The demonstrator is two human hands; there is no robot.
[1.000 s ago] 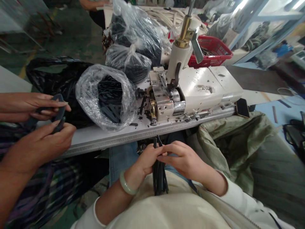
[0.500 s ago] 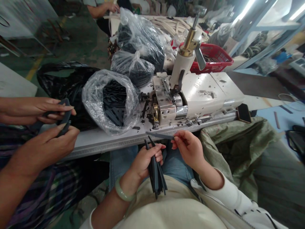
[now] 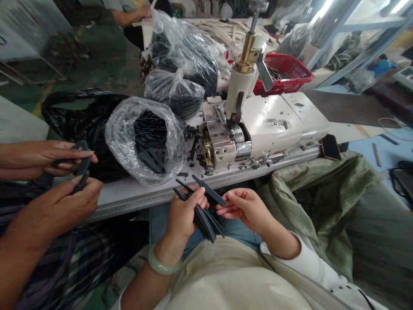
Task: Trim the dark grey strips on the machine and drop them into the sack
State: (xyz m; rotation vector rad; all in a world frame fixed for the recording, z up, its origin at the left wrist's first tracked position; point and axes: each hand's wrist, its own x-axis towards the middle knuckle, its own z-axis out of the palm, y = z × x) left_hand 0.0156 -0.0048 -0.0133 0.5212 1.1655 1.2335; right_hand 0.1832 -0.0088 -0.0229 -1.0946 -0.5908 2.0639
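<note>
My left hand [image 3: 183, 217] is shut on a bundle of dark rubbery strips [image 3: 201, 219], which fan out from my grip. One loose strip [image 3: 209, 191] rests on top of the bundle. Just beside it, my right hand [image 3: 243, 209] has its fingers loosely apart and holds nothing. Its fingertips are close to that strip, and I cannot tell whether they touch it. Across the table edge at the left, a co-worker's two hands [image 3: 61, 176] grip a dark strip [image 3: 80, 163].
A cream industrial machine [image 3: 245, 129] stands on the white table [image 3: 135, 202], with black scraps around it. Plastic bags of black strips [image 3: 145, 142] lie beside it, and a red basket [image 3: 284, 73] sits behind. A green woven sack [image 3: 316, 193] is at my right.
My right hand has let go of the strip it pinched, which now rests on the bundle. My left hand has swung the bundle from hanging downward to pointing up toward the table.
</note>
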